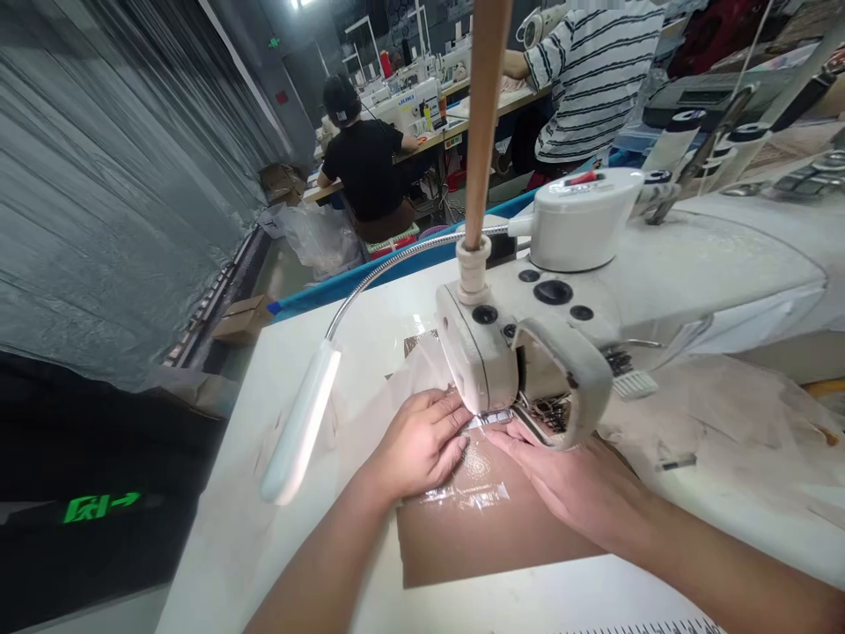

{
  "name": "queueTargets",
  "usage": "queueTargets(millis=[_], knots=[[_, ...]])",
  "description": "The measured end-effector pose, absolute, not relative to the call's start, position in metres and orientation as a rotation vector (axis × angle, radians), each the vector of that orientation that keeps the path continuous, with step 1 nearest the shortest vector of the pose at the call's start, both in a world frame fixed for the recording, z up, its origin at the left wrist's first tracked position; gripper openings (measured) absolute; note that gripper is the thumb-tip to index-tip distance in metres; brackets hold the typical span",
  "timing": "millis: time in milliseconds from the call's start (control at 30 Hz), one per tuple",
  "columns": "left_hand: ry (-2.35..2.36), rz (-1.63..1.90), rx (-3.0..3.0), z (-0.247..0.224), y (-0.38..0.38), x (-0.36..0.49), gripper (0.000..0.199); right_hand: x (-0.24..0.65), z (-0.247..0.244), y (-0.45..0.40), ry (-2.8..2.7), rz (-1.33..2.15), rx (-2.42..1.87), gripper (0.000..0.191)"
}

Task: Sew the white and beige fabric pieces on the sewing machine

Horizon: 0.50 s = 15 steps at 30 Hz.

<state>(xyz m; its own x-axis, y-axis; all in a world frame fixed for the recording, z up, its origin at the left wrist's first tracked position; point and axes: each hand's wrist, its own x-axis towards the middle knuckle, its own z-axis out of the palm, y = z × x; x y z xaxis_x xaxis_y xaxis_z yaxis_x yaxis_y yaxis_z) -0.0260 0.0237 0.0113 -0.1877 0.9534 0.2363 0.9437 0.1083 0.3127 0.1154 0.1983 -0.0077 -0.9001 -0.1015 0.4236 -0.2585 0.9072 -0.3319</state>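
Note:
A white sewing machine [475,352] stands over the table, its needle area hidden behind its head. My left hand [422,445] lies flat left of the needle area, fingers stretched over sheer pale fabric [376,409]. Beneath both hands is a brown sheet [475,546] with strips of clear tape [485,497] across it. On the right, my right hand [571,484] rests on the sheet with fingers extended toward the needle; the machine head covers part of it. Between the fingertips shows a small whitish strip [488,420]. Neither hand grasps anything visible.
A lit gooseneck lamp [300,431] arches over the table's left side. Sheer fabric [732,423] and a small brush [630,374] lie right of the machine head. A ruler edge [653,628] shows at the bottom. Two people [366,158] work at machines beyond.

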Motion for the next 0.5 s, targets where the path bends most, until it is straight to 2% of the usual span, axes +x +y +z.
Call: queueTargets(millis=[333, 500], knots=[[2.310, 0.642, 1.970, 0.0089, 0.0216, -0.0260, 0.029, 0.1152, -0.0053, 0.1974, -2.633, 0.543, 0.260, 0.042], [2.311, 0.790, 1.975, 0.0098, 0.0168, -0.0248, 0.032, 0.1159, -0.0022, 0.1967, -2.643, 0.557, 0.244, 0.042]])
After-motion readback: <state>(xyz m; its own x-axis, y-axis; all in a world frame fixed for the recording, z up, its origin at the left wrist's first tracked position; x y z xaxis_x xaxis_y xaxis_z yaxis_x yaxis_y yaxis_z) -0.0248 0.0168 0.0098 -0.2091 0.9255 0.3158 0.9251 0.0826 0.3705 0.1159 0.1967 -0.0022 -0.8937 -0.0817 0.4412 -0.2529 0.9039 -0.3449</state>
